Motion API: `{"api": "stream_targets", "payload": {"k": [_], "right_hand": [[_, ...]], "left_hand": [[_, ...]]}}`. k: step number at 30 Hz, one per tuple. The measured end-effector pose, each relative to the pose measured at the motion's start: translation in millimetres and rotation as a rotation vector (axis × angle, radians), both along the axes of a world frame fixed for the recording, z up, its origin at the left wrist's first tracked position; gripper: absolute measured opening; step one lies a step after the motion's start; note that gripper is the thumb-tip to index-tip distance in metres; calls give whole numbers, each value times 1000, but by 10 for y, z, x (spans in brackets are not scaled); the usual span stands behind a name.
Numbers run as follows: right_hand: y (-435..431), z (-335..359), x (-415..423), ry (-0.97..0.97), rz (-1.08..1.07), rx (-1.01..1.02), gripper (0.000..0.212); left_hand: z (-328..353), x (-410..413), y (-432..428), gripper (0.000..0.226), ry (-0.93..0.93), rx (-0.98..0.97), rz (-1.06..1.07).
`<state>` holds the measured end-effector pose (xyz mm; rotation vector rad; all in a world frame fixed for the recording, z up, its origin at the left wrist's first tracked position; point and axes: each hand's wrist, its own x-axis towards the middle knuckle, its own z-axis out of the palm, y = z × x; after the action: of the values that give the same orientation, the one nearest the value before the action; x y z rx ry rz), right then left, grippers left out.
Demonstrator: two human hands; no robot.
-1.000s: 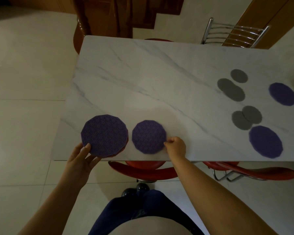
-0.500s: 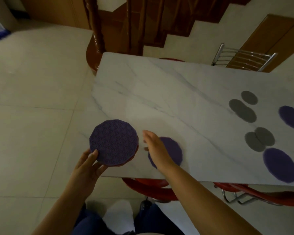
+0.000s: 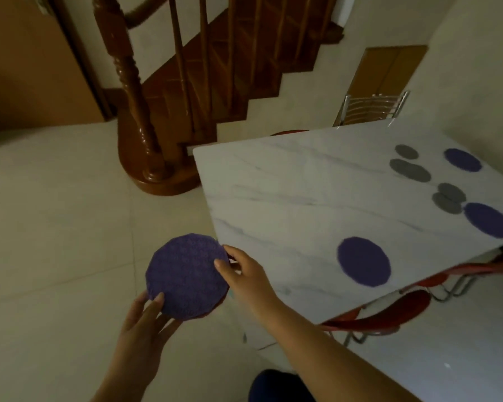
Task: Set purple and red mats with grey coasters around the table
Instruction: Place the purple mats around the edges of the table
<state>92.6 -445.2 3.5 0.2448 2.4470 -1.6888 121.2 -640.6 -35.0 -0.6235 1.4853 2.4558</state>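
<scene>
Mats [image 3: 186, 274] hover beside table [image 3: 273, 184], over floor [image 3: 55, 227], left hand [image 3: 141, 320] and right hand [image 3: 244, 275] pinching opposite edges.

The right hand [image 3: 244, 274] has left the purple mat [image 3: 363, 262] on the table [image 3: 288, 198] and now pinches the right edge of the mat stack [image 3: 186, 275]. The left hand [image 3: 145, 323] has drawn the stack off the table's edge, to the lower middle of the frame.
</scene>
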Motion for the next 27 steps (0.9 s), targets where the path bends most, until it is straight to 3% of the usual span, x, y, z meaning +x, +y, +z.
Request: {"api": "stream_targets", "payload": {"k": [7,13,22,27], "right_hand": [[-332,48,-396,-23,-411,-31,16],[-357,-48,-1017,-67,-586,-106,22],[-123,-27,-1784,-47,-788,-279,7],[39,-17,-1779,-70,-937,-205,7]], "left_hand": [[151,-785,-458,18,23,-2,-256],[90,-1688,-443,36,39,31,-465],[141,-3048,-88,29,58,15,-684],[99,-3427,264,19,-7,16,-873]]}}
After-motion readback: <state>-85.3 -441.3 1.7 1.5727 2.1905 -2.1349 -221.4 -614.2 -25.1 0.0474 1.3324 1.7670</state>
